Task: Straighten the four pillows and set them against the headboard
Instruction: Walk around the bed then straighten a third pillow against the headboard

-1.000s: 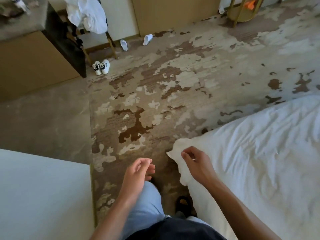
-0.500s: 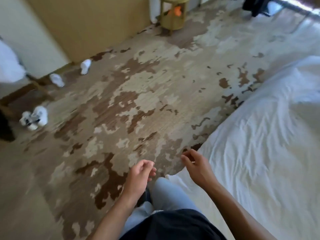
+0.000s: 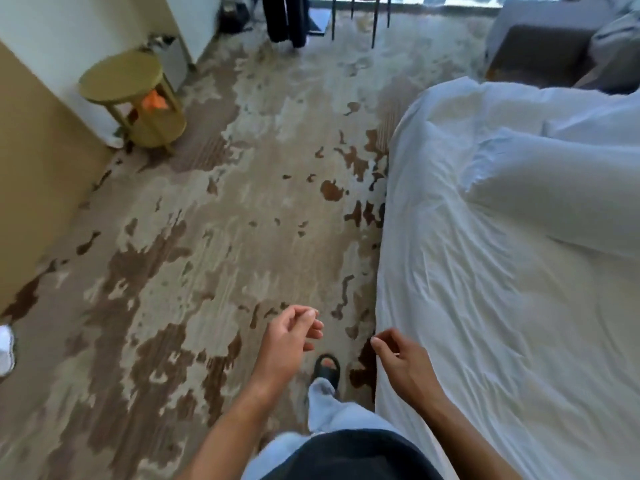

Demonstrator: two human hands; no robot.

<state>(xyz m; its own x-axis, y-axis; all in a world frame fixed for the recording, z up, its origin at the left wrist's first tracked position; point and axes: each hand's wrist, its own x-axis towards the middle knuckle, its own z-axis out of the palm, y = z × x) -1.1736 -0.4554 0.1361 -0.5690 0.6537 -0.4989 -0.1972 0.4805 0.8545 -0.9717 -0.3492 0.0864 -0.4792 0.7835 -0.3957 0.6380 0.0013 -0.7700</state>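
A white pillow [image 3: 554, 188] lies on the white bed [image 3: 485, 306] at the right, and the edge of a second white pillow [image 3: 595, 128] shows behind it. No headboard is in view. My left hand [image 3: 287, 336] hangs over the carpet with loosely curled fingers and holds nothing. Close to the bed's left edge is my right hand [image 3: 401, 362], also loosely curled and holding nothing. Both hands are well short of the pillows.
Patterned brown and beige carpet [image 3: 207, 254] runs along the bed's left side. A round olive side table [image 3: 135, 98] stands by the left wall. A grey armchair [image 3: 540, 39] and chair legs [image 3: 353, 19] are at the far end. My sandalled foot [image 3: 327, 368] is below my hands.
The view has swung right along the bed, bringing the pillows and armchair into sight. The shoes and slippers have left the view. Both hands stay loosely curled in front of me.
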